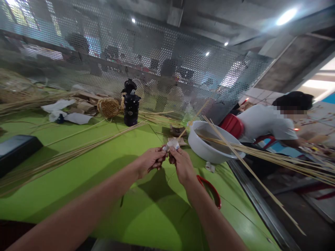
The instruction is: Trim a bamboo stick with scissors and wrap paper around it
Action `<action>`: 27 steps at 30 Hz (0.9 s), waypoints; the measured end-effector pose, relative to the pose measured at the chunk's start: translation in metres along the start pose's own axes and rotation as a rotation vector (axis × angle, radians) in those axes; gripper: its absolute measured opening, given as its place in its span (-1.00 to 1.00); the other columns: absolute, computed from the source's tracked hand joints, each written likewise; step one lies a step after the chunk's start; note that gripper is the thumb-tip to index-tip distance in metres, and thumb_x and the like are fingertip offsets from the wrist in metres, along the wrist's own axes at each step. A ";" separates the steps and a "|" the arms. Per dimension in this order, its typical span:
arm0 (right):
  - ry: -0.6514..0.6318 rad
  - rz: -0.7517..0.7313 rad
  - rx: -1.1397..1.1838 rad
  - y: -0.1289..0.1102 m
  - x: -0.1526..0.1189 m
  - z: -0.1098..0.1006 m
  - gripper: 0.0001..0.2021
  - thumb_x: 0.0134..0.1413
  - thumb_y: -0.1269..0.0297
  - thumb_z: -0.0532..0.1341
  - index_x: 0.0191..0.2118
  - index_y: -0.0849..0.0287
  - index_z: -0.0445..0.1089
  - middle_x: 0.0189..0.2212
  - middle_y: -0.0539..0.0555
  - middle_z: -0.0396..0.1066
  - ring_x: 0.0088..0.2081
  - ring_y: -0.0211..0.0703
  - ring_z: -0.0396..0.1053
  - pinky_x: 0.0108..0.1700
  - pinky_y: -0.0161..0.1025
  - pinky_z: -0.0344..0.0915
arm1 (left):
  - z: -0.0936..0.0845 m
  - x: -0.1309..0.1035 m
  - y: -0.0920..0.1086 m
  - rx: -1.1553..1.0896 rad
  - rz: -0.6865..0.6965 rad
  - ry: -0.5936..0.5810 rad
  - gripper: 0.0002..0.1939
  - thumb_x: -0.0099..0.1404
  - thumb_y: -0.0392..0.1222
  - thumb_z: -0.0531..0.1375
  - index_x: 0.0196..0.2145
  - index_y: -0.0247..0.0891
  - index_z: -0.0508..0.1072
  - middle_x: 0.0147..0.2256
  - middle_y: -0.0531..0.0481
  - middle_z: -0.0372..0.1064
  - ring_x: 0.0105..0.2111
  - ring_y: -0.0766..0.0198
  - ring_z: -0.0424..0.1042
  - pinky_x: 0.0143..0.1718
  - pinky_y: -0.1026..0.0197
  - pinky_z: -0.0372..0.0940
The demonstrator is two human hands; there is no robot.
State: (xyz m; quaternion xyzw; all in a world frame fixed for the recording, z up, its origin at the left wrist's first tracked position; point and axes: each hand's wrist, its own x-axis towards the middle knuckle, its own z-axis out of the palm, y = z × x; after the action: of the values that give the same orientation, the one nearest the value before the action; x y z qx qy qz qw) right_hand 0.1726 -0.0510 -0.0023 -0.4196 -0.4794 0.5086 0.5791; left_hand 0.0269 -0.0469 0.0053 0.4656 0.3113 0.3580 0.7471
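Both hands meet above the green table point(117, 209), pinching a small crumpled white piece point(172, 143) that looks like paper or a wrapper. My left hand point(151, 160) has its fingers closed on the left end of it. On the other end, my right hand point(181, 162) grips with thumb and curled fingers. A thin bamboo strip appears to rise behind the white piece, but I cannot tell whether it is held. Under my right forearm lies a tool with a red handle point(211, 190), partly hidden. A small scrap of white paper point(210, 167) lies to the right.
A white basin point(206, 151) of water stands right, bamboo strips point(272, 158) jutting past the table edge. A dark bottle point(131, 108), a small woven basket point(108, 107), papers and a black case point(18, 151) lie left. Behind is a perforated metal screen; a person point(264, 118) bends at right.
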 end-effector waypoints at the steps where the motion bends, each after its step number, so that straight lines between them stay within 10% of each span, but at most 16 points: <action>1: -0.003 0.002 0.006 -0.001 0.001 -0.001 -0.74 -0.05 0.07 0.32 -0.45 0.20 0.46 -0.61 -0.07 0.16 -0.56 -0.33 0.00 -0.51 -0.29 -0.08 | 0.001 0.000 0.000 0.003 -0.003 0.001 -0.77 0.32 -0.08 0.12 -0.41 -0.26 0.24 -0.62 0.24 0.04 -0.71 0.53 -0.08 -0.60 0.39 0.01; 27: 0.004 0.011 0.023 -0.004 0.002 -0.004 -0.71 -0.05 0.07 0.31 -0.32 0.22 0.53 -0.64 -0.09 0.15 -0.60 -0.36 -0.07 -0.55 -0.30 -0.15 | -0.002 0.000 0.001 -0.091 -0.089 -0.091 -0.76 0.38 -0.14 0.05 -0.44 -0.27 0.22 -0.66 0.26 -0.02 -0.75 0.56 -0.13 -0.63 0.40 0.01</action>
State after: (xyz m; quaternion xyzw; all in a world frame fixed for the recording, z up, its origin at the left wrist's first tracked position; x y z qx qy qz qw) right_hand 0.1773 -0.0499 0.0010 -0.4165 -0.4702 0.5163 0.5821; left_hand 0.0248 -0.0457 0.0049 0.4325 0.2810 0.3168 0.7960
